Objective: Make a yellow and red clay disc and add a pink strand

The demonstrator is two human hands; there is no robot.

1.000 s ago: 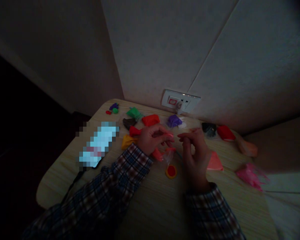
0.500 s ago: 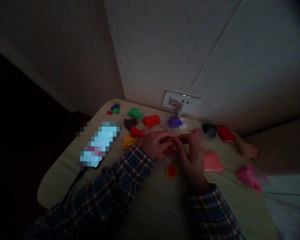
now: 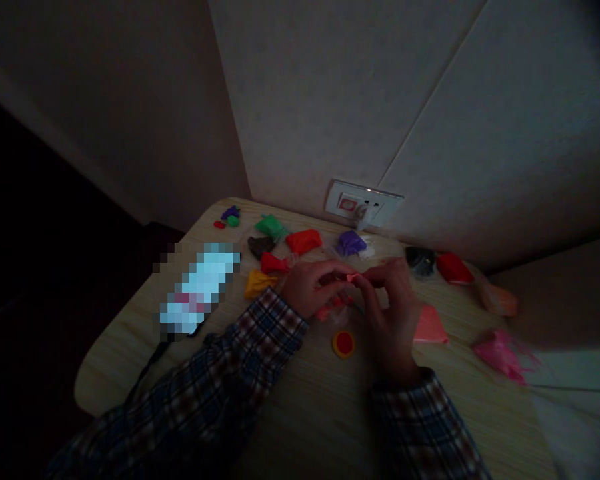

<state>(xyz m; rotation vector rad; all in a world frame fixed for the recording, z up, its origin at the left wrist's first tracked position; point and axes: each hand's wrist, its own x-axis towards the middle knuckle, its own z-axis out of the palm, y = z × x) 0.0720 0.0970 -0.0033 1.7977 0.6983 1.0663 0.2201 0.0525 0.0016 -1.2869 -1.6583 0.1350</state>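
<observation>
Between the fingertips of both hands is a small piece of pinkish-red modelling clay point(image 3: 353, 277). My left hand point(image 3: 313, 287) pinches it from the left, and my right hand point(image 3: 393, 310) from the right. Just below the fingers lies a crumpled clear bag with red-pink clay point(image 3: 330, 310), partly covered by my left hand. Nearer to me, a round yellow disc with a red centre point(image 3: 343, 344) rests flat on the table. A salmon-pink clay packet point(image 3: 431, 325) sits beside my right wrist.
Clay packets line the wooden table point(image 3: 300, 413): yellow point(image 3: 259, 284), green point(image 3: 270, 227), orange-red point(image 3: 303, 241), purple point(image 3: 351, 243), black point(image 3: 420, 260), red point(image 3: 454, 268) and bright pink point(image 3: 503, 353). A lit phone point(image 3: 200, 290) with a cable is at left. A wall socket point(image 3: 363, 203) is behind.
My right hand has shifted slightly to the right, its fingers drawing back a little. More of the pink clay piece shows between the fingertips.
</observation>
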